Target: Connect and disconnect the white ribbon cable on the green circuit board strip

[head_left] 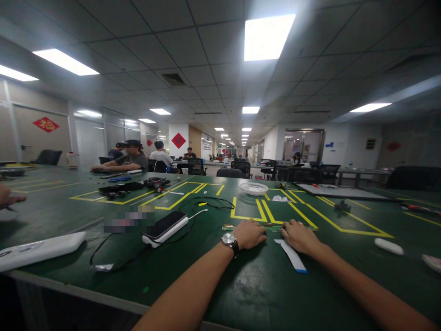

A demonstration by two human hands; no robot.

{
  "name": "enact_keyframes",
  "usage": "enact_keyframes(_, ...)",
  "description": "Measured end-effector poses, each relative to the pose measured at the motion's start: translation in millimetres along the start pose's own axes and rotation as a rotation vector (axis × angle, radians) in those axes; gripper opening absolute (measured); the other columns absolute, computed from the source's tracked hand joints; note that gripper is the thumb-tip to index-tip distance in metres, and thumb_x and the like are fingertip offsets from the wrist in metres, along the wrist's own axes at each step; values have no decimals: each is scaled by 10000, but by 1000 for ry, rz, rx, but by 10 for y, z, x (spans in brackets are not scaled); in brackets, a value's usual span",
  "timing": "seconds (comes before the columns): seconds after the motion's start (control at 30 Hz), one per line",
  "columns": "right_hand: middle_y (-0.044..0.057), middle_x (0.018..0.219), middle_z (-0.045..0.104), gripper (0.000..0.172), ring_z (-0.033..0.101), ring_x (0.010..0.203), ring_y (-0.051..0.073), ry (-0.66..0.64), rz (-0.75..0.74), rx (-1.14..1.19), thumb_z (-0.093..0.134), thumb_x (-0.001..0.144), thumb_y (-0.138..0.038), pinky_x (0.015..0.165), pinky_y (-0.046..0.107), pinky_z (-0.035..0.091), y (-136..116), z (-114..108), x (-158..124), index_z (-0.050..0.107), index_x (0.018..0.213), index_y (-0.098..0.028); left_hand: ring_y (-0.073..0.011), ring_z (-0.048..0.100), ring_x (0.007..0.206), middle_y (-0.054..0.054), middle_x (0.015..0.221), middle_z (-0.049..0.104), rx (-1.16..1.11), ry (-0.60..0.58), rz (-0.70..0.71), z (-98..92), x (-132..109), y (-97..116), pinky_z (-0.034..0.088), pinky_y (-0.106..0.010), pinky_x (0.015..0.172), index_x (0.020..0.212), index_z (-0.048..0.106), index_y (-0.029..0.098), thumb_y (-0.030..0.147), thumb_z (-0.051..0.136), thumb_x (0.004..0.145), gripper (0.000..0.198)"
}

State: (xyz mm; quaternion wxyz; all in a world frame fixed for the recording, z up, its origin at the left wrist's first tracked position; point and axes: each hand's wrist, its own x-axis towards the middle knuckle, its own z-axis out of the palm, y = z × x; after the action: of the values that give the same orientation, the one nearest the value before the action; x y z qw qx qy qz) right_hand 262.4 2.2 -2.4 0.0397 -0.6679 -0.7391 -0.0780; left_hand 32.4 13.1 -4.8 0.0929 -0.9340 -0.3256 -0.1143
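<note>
Because the fingers curl down and away from view, it is impossible to say whether either hand grips anything or merely presses. The left hand (251, 233), a watch (228, 239) on its wrist, lies over a thin strip (228, 227) in from the near edge of the green surface (161, 280). One brass-coloured end juts out beyond the knuckles toward the left edge; the rest passes under the fingers. The right hand (298, 235) lies near the left, fingertips down by a green piece (275, 228) showing in the gap; whether that belongs to the strip is unclear. A white ribbon (292, 256) lies just beside the right hand, its blue tip pointing toward the near edge.

Farther left, a phone (169, 224) rests on a white case (168, 237), and a blurred patch hides what sits beside them. Along the near edge, a white device (44, 250) is cut off by the frame, as is a co-worker's hand (10, 198) above it. A basket (253, 185) stands toward the far edge, while the dark gear (120, 188) near a seated person (132, 161) is too jumbled to identify.
</note>
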Motion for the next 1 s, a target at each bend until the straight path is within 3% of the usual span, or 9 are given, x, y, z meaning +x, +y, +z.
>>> enact_keyframes(0.27,164,1260,594,469,553,1166,269,21,-315,245,343,959,-391,1044,395,381,195,163,156,607,1247,-131,-228,645,941,-80,1040,692,-86,57,5,-96,30,53,495,-317,812,1114,645,216,336,367,1004,322)
enact_keyframes(0.5,105,1370,559,433,490,1284,222,-14,-534,375,354,961,-332,1125,372,323,58,43,72,559,1312,-186,-240,595,1033,-88,1077,670,-76,124,12,-66,34,14,478,-352,903,1125,642,197,285,407,985,287)
enact_keyframes(0.6,113,1297,605,394,537,1220,241,47,-454,278,395,933,-304,1074,375,367,-5,-66,36,593,1251,-183,-245,560,1105,-76,1208,625,-52,86,13,-23,13,-43,465,-380,946,1184,610,216,274,442,963,283)
enact_keyframes(0.7,152,1100,671,359,616,1039,286,114,-204,119,436,913,-390,902,392,456,-17,-156,16,660,1062,-152,-255,537,1162,-49,1318,572,-78,-3,14,17,-10,-94,455,-411,966,1228,577,247,294,434,967,302)
enact_keyframes(0.8,141,964,689,397,647,905,296,40,-49,47,472,877,-513,735,369,468,1,-180,-4,667,916,-169,-277,515,1205,-34,1343,563,-122,-66,4,53,-20,-120,460,-446,953,1246,557,268,340,391,986,317)
enact_keyframes(1.0,130,979,674,314,645,910,286,17,-42,34,543,829,-461,709,337,436,9,-126,-29,660,891,-176,-292,407,1318,-38,1546,338,-142,-12,25,111,-17,-128,416,-474,1003,1443,359,258,310,381,972,475)
